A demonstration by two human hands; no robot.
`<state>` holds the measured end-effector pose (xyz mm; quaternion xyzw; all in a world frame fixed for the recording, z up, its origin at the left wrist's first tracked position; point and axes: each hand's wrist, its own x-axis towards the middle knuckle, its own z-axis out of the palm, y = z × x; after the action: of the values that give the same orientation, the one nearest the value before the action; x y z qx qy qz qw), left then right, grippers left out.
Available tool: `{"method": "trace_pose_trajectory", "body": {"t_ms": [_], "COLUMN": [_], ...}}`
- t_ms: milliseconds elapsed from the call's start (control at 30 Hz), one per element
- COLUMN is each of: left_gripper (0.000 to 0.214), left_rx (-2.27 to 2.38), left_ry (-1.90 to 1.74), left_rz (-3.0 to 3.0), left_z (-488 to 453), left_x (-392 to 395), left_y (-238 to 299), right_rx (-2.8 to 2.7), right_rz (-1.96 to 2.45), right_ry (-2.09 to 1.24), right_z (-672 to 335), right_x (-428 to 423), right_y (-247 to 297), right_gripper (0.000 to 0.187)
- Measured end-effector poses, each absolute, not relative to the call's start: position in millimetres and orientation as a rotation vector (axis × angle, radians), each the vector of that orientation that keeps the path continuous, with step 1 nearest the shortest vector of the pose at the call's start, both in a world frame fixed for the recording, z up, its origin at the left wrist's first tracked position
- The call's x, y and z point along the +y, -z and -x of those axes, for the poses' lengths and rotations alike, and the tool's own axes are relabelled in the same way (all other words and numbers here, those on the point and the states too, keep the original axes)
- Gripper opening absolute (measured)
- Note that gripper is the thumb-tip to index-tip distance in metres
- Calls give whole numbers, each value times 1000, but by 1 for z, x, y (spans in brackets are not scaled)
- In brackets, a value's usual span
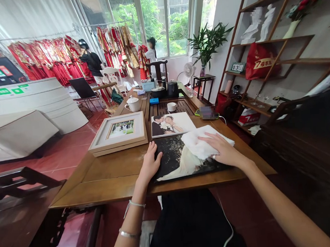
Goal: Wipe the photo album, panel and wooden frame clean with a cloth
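A large dark photo print [177,157] lies flat at the near edge of the wooden table [114,177]. My left hand [151,162] rests on its left edge, fingers curled over the border, holding it steady. My right hand [222,148] lies flat with fingers spread on a white cloth [201,142], pressing it onto the print's upper right part. Just beyond it lies a second photo print [171,124] with a white border.
Stacked white picture frames [119,133] sit at the table's left. Farther back are a white teapot [133,103], a cup [171,106], a black kettle [173,88] and a phone [208,112]. Shelves stand to the right. Two people stand by red garments at the back.
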<state>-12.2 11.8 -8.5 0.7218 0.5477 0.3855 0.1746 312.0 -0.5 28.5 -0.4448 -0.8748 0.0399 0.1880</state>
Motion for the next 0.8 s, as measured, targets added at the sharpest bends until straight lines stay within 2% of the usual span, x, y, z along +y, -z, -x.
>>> {"method": "trace_pose_trajectory", "body": {"t_ms": [233, 500, 633, 800], "left_gripper": [46, 43, 42, 40], "left_rx": [1531, 1592, 1549, 1511], "left_ry": [-1115, -1086, -1090, -1126], "left_rz": [-2035, -2068, -2071, -2113], "left_z": [12, 7, 8, 8], "left_x": [11, 10, 12, 9], "left_y": [12, 10, 10, 6], "right_rx": [-2421, -2538, -2591, -2538], "right_rz": [1408, 1183, 1149, 1190], "right_ry": [-50, -102, -194, -238], "right_z": [-285, -299, -308, -317], "right_x": [35, -49, -77, -56], "right_y": [-31, -32, -37, -36], "right_gripper": [55, 77, 76, 70]}}
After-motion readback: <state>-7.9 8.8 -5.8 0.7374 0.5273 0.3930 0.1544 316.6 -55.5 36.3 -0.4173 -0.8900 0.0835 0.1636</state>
